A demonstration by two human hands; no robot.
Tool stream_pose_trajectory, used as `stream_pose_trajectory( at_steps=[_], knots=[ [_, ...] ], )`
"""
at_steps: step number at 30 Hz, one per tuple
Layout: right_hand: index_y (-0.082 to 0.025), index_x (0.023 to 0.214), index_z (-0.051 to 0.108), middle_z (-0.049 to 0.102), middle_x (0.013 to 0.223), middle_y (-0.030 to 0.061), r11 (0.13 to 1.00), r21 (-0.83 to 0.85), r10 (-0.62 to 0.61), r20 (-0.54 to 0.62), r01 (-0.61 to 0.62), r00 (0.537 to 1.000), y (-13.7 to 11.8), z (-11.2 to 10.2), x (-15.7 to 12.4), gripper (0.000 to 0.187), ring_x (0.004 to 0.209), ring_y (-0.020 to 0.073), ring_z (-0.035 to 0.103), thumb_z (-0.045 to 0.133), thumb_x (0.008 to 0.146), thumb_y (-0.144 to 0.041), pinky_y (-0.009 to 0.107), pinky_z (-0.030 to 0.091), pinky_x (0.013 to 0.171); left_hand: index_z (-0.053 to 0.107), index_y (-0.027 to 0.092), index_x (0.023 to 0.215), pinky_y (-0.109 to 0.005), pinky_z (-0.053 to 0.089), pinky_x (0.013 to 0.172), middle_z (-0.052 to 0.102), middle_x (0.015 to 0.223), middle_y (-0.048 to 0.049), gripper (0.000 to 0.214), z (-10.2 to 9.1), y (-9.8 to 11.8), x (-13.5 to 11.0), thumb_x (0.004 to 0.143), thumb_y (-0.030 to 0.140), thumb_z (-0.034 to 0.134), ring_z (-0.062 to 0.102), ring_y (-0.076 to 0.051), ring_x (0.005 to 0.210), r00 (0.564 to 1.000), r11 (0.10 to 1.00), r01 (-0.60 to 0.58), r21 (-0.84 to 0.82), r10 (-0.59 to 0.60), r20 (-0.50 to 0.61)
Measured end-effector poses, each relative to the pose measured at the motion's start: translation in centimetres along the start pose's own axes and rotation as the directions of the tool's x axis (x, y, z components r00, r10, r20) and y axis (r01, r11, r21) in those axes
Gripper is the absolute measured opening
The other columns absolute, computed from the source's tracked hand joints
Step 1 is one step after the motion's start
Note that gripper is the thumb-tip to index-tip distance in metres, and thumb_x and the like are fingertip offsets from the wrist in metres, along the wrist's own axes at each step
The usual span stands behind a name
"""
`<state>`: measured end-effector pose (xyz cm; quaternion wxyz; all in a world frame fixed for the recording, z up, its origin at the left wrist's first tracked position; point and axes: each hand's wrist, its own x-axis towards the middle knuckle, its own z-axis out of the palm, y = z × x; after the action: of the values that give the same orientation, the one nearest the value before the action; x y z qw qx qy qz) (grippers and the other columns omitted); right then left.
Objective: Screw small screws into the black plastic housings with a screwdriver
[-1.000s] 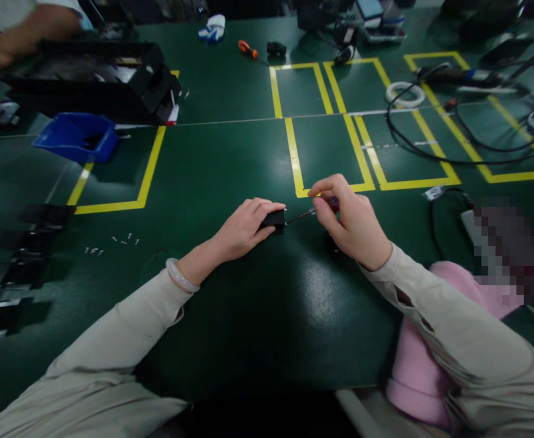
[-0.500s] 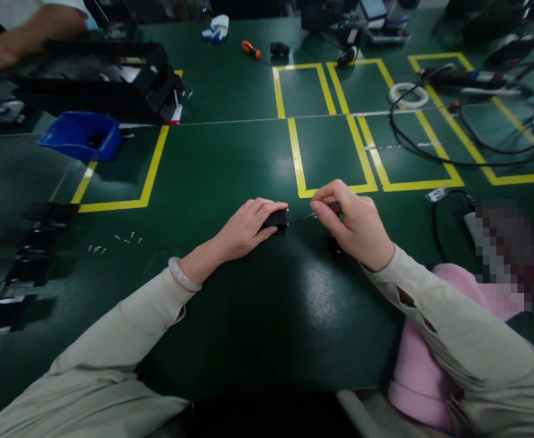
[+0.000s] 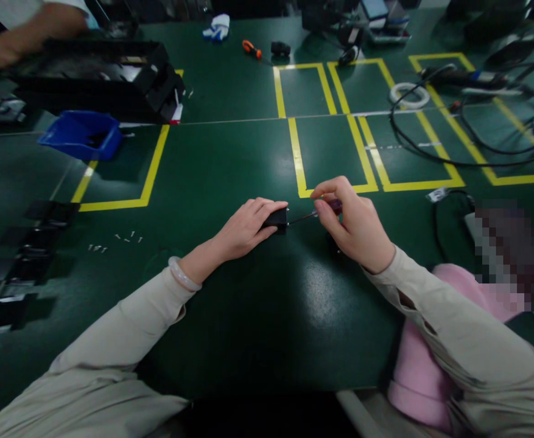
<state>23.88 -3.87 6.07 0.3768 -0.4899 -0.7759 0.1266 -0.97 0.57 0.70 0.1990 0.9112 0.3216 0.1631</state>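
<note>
My left hand (image 3: 251,226) is closed around a small black box-shaped part (image 3: 277,218), holding it against the green table. Its right end faces my other hand and shows small shiny spots at its corners. In my right hand (image 3: 355,222) is a screwdriver (image 3: 304,217) with a dark reddish handle, gripped between thumb and fingers. The thin shaft points left, and its tip meets the lower corner of the part's end. A small dark object (image 3: 333,244) lies partly hidden beneath my right hand.
Several loose screws (image 3: 127,238) lie left, near a row of black parts (image 3: 29,261). Behind them are a blue bin (image 3: 81,135) and a black rack (image 3: 97,82), beside another person's arm. An orange-handled tool (image 3: 251,48) lies far back; cables (image 3: 453,159) and a pink cloth (image 3: 419,377) are right.
The fingers of my right hand have shifted slightly on the screwdriver handle, the index finger lifting a little. My left hand and the black part stay in place.
</note>
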Motion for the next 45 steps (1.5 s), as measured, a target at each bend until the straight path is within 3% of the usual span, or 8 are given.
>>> stream_pose_trajectory(
  at_steps=[6,10,20,25,30,36,41,45],
  knots=[
    [-0.02,0.093,0.059,0.067,0.075,0.0012,1.0,0.01,0.027,0.015,-0.027,1.0,0.05,0.0,0.06,0.015,0.063,0.0135,0.065,0.053,0.097,-0.033,0.026,0.042,0.058,0.041,0.019,0.149,-0.046,0.043,0.108,0.056,0.139,-0.0124,0.047,-0.02,0.06,-0.01,0.104,0.035,0.047,0.052,-0.027,0.124,1.0,1.0,0.007,0.002,-0.007,0.001],
    [-0.02,0.101,0.058,0.065,0.077,0.0004,0.999,0.027,0.022,0.003,-0.022,1.0,0.06,-0.04,0.05,0.01,0.063,0.0127,0.063,0.051,0.095,-0.025,0.026,0.045,0.061,0.041,0.02,0.149,-0.047,0.043,0.108,0.056,0.139,-0.0127,0.048,-0.12,0.16,0.01,0.104,0.036,0.046,0.052,-0.028,0.124,1.0,1.0,0.024,-0.008,-0.024,0.012],
    [-0.019,0.101,0.058,0.066,0.081,0.0019,0.999,0.036,0.008,-0.001,-0.008,1.0,0.21,-0.04,0.11,0.011,0.066,0.0124,0.065,0.05,0.096,-0.025,0.025,0.045,0.061,0.043,0.019,0.148,-0.046,0.042,0.109,0.055,0.139,-0.0128,0.047,-0.14,0.22,0.02,0.104,0.036,0.046,0.052,-0.027,0.125,0.999,1.0,0.029,-0.008,-0.029,0.015],
    [-0.02,0.093,0.058,0.066,0.073,0.0002,1.0,0.02,-0.002,0.022,0.002,1.0,0.19,-0.1,0.09,0.017,0.062,0.0122,0.063,0.052,0.099,-0.035,0.025,0.042,0.058,0.043,0.018,0.148,-0.046,0.043,0.109,0.056,0.139,-0.0128,0.047,-0.16,0.24,0.03,0.104,0.036,0.047,0.052,-0.027,0.124,1.0,1.0,0.03,-0.004,-0.03,0.011],
    [-0.019,0.1,0.058,0.066,0.078,0.0012,1.0,0.016,-0.001,-0.003,0.001,1.0,0.11,0.01,0.08,0.011,0.064,0.0123,0.064,0.048,0.097,-0.024,0.025,0.043,0.06,0.043,0.018,0.148,-0.047,0.043,0.108,0.056,0.138,-0.0132,0.047,-0.14,0.24,0.01,0.104,0.035,0.046,0.052,-0.027,0.124,0.999,0.999,0.032,-0.007,-0.032,0.019],
    [-0.021,0.092,0.058,0.066,0.072,0.0002,1.0,0.006,0.019,0.025,-0.019,1.0,0.24,-0.09,0.14,0.016,0.062,0.0132,0.065,0.053,0.098,-0.034,0.025,0.042,0.058,0.042,0.019,0.148,-0.047,0.043,0.108,0.056,0.139,-0.0132,0.047,-0.17,0.24,0.03,0.104,0.035,0.046,0.052,-0.027,0.124,1.0,1.0,0.025,-0.007,-0.025,0.01],
    [-0.02,0.103,0.058,0.066,0.077,0.0009,0.999,0.027,0.042,0.003,-0.042,0.999,0.28,-0.1,0.16,0.012,0.065,0.0134,0.065,0.05,0.095,-0.024,0.026,0.045,0.061,0.042,0.019,0.148,-0.047,0.043,0.108,0.056,0.139,-0.013,0.047,-0.19,0.2,0.03,0.104,0.035,0.045,0.052,-0.027,0.124,1.0,1.0,0.024,-0.015,-0.024,0.012],
    [-0.021,0.093,0.058,0.065,0.072,-0.0001,0.999,0.025,0.04,0.014,-0.041,0.999,0.29,-0.08,0.13,0.014,0.061,0.0128,0.063,0.054,0.097,-0.034,0.026,0.042,0.058,0.042,0.02,0.148,-0.047,0.043,0.109,0.056,0.139,-0.0131,0.047,-0.18,0.21,-0.01,0.104,0.035,0.046,0.052,-0.027,0.125,0.999,0.999,0.034,-0.017,-0.033,0.017]
  ],
)
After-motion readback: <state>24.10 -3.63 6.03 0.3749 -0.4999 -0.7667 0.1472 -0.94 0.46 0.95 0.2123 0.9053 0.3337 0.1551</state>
